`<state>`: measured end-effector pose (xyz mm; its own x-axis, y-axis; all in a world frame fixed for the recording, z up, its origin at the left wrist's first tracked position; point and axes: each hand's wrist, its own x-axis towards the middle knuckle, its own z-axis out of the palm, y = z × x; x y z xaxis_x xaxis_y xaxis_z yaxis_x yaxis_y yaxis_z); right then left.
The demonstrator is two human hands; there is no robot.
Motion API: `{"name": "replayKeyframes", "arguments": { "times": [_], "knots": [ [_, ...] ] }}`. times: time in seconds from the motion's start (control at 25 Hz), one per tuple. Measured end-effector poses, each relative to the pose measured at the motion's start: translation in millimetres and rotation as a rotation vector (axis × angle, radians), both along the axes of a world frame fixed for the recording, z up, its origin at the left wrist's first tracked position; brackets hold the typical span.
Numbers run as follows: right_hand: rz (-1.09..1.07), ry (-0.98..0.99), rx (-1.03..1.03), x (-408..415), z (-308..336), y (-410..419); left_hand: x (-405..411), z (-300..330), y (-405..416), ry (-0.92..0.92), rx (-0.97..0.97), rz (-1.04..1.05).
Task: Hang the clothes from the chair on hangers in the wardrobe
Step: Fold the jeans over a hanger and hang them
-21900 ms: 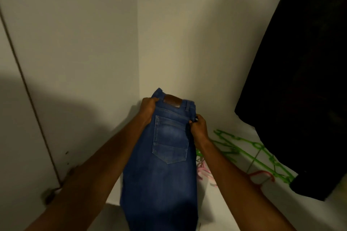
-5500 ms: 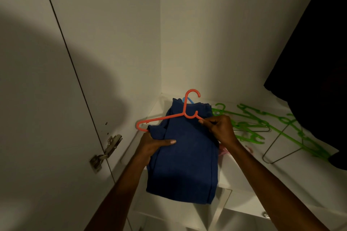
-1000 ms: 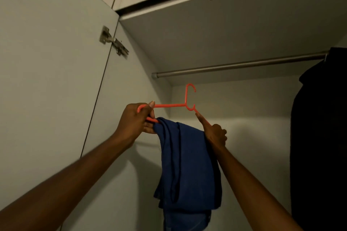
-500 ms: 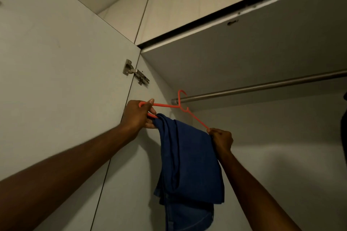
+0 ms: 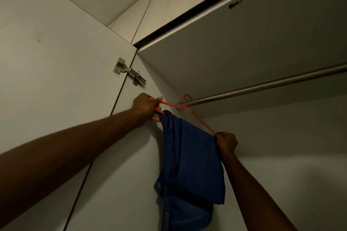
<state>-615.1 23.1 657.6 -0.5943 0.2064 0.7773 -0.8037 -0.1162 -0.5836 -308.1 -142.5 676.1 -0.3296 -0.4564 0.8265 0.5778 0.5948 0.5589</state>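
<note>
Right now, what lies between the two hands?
In the head view, the orange hanger with folded jeans spans left hand to right hand.

Jeans (image 5: pixel 193 157) on hanger (image 5: pixel 189 110) — at rail (image 5: pixel 262 87).

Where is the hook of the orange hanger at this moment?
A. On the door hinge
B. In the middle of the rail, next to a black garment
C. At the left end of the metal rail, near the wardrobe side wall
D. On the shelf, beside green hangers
C: the hook of the orange hanger curves over the metal rail at its left end, while the left hand and right hand hold the hanger's two ends, with the blue jeans draped over it.
</note>
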Motion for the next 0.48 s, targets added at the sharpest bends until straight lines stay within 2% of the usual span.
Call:
{"name": "replayKeyframes", "arguments": {
  "times": [0.16,0.48],
  "knots": [
    [0.057,0.01,0.005,-27.3,-22.7,-20.3,-13.7,-13.4,-2.2,0.004,-0.045,0.109],
    [0.147,-0.003,-0.017,-32.2,-51.0,-59.8,-5.2,-29.2,-12.4,-0.039,-0.12,0.262]
  ]
}}
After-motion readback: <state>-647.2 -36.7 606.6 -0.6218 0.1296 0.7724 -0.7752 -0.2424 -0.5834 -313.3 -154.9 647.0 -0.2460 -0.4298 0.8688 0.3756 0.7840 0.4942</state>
